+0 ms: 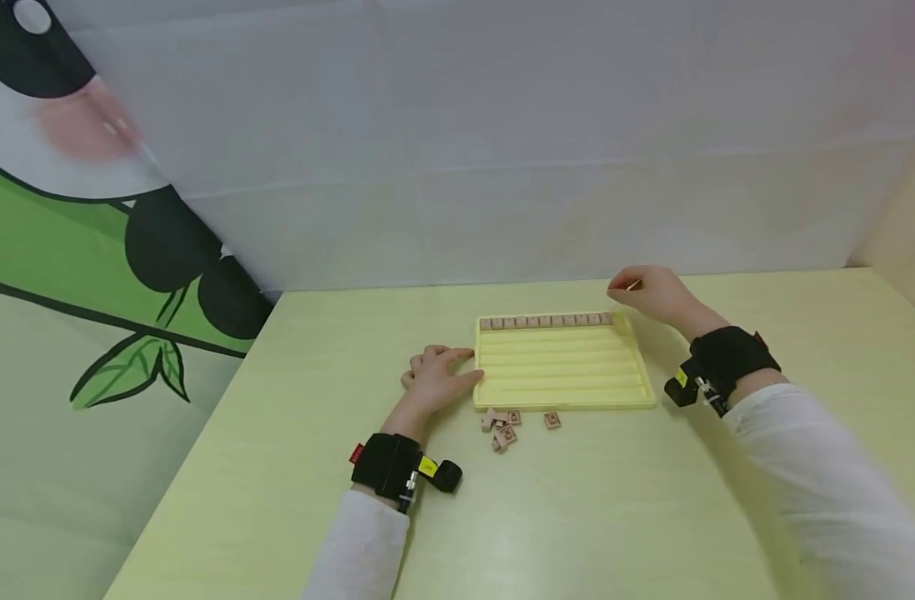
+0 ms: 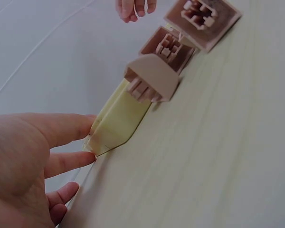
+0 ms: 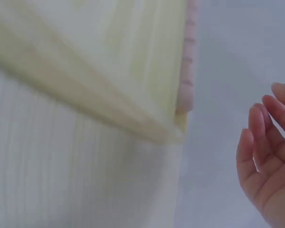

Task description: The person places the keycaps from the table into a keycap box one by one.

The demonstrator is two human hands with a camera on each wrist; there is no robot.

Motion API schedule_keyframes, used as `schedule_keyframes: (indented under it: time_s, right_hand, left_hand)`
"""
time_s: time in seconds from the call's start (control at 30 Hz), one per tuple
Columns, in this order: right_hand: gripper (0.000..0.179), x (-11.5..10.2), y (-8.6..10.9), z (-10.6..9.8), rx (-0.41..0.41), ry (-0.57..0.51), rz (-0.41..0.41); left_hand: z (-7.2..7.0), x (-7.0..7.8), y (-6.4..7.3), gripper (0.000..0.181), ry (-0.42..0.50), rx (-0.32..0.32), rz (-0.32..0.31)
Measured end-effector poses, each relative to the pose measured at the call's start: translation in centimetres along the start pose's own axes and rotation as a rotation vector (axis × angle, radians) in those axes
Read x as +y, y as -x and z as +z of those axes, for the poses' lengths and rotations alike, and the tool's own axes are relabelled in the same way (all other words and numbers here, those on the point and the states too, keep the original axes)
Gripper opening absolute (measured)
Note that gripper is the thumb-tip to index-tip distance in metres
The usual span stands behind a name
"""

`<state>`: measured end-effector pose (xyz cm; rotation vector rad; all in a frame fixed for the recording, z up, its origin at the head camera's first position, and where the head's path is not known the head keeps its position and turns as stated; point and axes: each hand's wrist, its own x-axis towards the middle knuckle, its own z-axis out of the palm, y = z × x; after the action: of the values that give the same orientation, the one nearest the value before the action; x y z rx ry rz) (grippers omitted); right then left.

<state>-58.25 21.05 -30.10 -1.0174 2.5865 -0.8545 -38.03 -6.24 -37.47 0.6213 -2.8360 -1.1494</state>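
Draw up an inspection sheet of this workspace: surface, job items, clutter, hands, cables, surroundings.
Surface: pale yellow-green table, lit evenly enough to read.
Job items: yellow tray with a row of tiles along its far side, ending short of the right end; loose tiles by its near edge, one apart.
Clutter: nothing seen.
Left hand: fingers touch the tray's left end.
Right hand: beyond the far right corner; no held item discernible.
Cables: metallic connectors at the wrist units; no cable seen across the table.
Surroundings: white backdrop; printed cloth left.

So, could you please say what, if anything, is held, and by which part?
Nothing appears held: the right hand looks empty; the left hand only touches the tray at its left end.
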Motion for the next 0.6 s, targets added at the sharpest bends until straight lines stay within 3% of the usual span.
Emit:
schedule_keyframes:
  time_s: [0.1,0.2,0.3,0.4,0.5,0.6]
  right_hand:
    - [0.040,-0.4,1.1,-0.3,0.058,-0.227,0.047]
    - [0.030,-0.5,2.4,-0.3,0.135,-0.500,0.049]
    - [0.013,0.0,3.9,-0.1,0.192,-0.928,0.028]
    - [0.016,1.0,5.1,0.3,0.212,-1.434,0.039]
    - [0.011,2.3,5.6,0.8,0.215,-1.888,0.159]
    - [0.003,3.3,5.7,1.8,0.251,-2.168,0.329]
  left_hand:
    - [0.0,0.2,-0.2,0.052,-0.005,-0.005,0.005]
    - [0.2,0.4,-0.4,0.053,-0.007,-0.014,0.010]
    - [0.2,0.5,-0.5,0.053,-0.009,-0.018,0.010]
    - [0.2,0.6,-0.6,0.053,-0.012,-0.025,0.010]
    - [0.1,0.5,-0.5,0.054,-0.014,-0.028,0.001]
    - [-0.1,0.2,-0.3,0.054,-0.018,-0.026,-0.014]
